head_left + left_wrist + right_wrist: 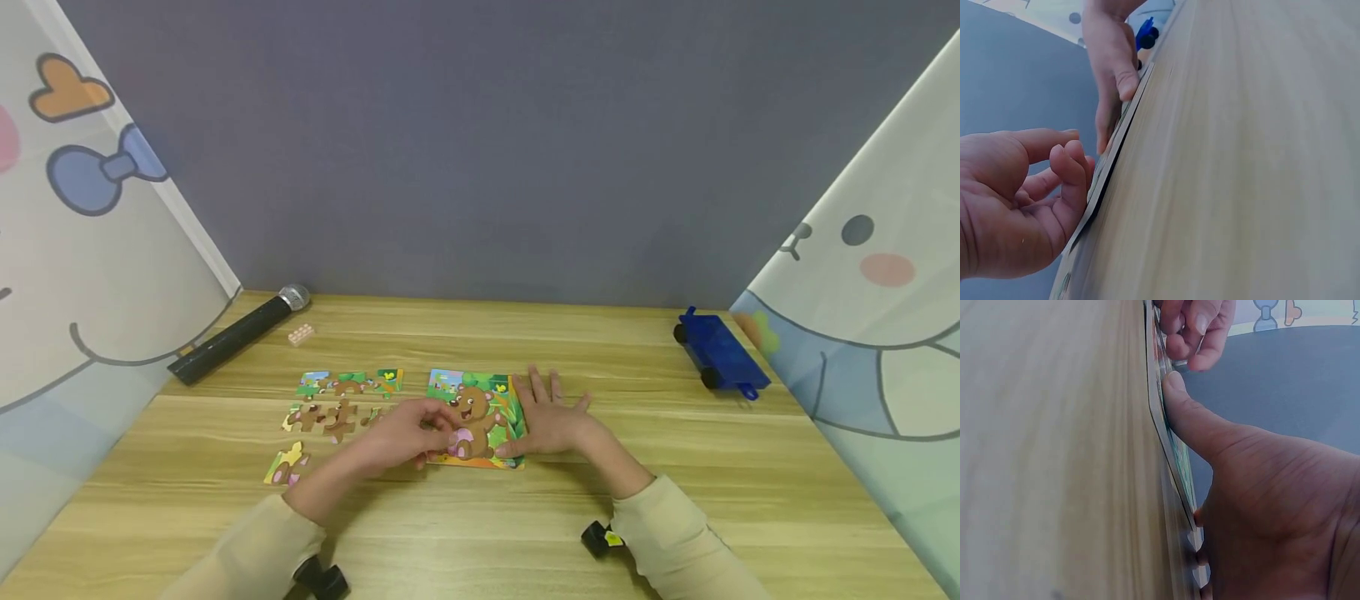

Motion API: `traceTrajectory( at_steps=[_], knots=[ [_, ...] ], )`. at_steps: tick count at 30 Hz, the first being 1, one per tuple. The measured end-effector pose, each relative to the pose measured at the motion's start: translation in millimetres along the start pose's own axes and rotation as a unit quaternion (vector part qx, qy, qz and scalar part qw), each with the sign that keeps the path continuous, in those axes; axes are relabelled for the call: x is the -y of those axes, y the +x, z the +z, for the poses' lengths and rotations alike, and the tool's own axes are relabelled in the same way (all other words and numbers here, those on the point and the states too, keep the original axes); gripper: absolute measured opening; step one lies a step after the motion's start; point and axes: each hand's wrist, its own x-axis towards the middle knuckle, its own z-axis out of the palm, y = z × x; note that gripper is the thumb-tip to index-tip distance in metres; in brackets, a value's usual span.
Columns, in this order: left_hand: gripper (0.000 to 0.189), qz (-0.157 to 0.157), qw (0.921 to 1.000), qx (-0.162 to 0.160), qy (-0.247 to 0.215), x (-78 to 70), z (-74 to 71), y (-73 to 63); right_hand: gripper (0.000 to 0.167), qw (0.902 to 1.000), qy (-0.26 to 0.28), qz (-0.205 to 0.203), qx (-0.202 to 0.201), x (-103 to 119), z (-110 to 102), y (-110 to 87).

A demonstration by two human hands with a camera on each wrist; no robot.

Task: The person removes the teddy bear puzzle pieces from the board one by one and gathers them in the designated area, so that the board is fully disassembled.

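Note:
A bear picture puzzle board (480, 392) lies flat on the wooden table between my two hands. My left hand (412, 432) is over the board's left edge, its fingers loosely bent; nothing shows between thumb and fingertips in the left wrist view (1022, 200). My right hand (551, 421) rests with fingers spread on the board's right side, the thumb on its surface. Left of the board lie loose puzzle pieces: a top row (350, 383), a middle row with a brown piece (341, 422) partly hidden by my left hand, and a yellow-and-brown piece (288, 465) nearer me.
A black microphone (240, 333) lies at the back left, with a small pink toy brick (302, 335) beside it. At the back right stands a blue toy cart (720, 352) with black wheels. A grey panel (480, 150) rises behind the table (480, 533).

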Motion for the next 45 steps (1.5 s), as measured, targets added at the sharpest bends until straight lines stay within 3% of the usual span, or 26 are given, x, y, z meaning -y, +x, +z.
traceTrajectory(
  at_steps=[12,24,35,45],
  knots=[
    [0.040,-0.012,0.9999,0.000,0.009,-2.6,9.3,9.2,0.124,1.0000,0.001,0.002,-0.001,1,0,-1.1],
    [0.032,-0.004,0.9982,0.010,0.060,-2.5,6.8,9.4,0.124,1.0000,0.005,-0.005,0.001,-1,0,-0.9],
    [0.033,-0.004,0.9993,0.009,0.035,1.1,5.8,11.5,0.124,1.0000,0.008,-0.003,-0.001,-1,-1,-1.4],
    [0.032,-0.008,0.9996,0.010,-0.024,5.1,3.8,10.6,0.125,1.0000,0.005,-0.002,-0.001,0,-1,-1.4]
  ],
)
